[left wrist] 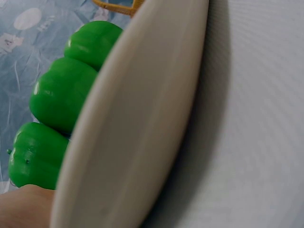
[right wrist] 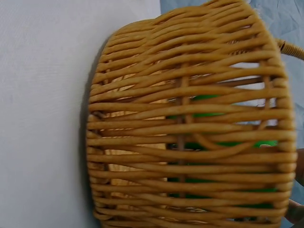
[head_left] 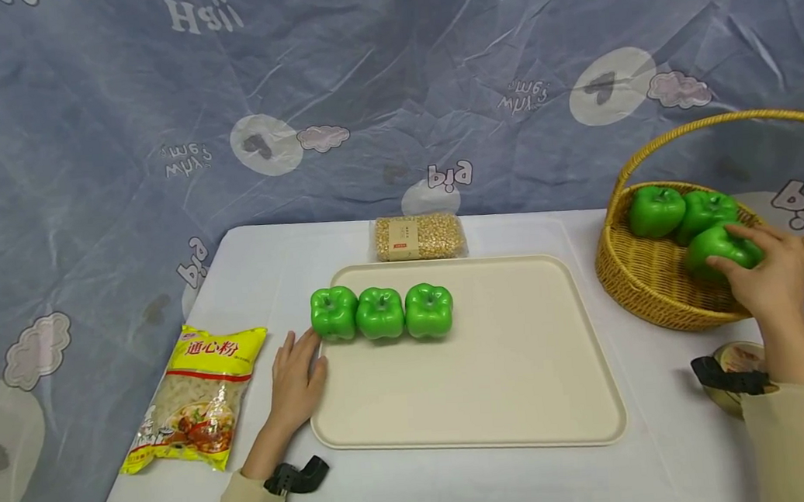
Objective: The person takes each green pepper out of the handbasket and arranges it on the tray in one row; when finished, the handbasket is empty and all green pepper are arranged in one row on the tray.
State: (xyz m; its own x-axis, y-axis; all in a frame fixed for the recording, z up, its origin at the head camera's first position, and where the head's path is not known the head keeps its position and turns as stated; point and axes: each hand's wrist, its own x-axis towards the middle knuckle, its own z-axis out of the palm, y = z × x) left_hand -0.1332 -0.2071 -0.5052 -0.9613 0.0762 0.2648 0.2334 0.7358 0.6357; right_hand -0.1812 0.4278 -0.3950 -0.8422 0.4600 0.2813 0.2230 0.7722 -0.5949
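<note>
In the head view my right hand (head_left: 771,272) reaches into a wicker basket (head_left: 646,296) and grips a green bell pepper (head_left: 717,251), thumb on the near side and fingers over the top. Two more bell peppers (head_left: 657,211) sit behind it in the basket. My left hand (head_left: 295,387) rests at the left edge of a cream tray (head_left: 468,390), its fingers fairly straight beside the leftmost of three bell peppers (head_left: 381,313) lined up on the tray's upper left. In the right wrist view the basket's woven side (right wrist: 190,118) hides most of the peppers.
A yellow bag of macaroni (head_left: 198,397) lies left of the tray. Behind the tray is a clear pack of yellow kernels (head_left: 418,237). A round container (head_left: 738,356) stands partly behind my right wrist. The basket's tall handle (head_left: 708,121) arches over its opening.
</note>
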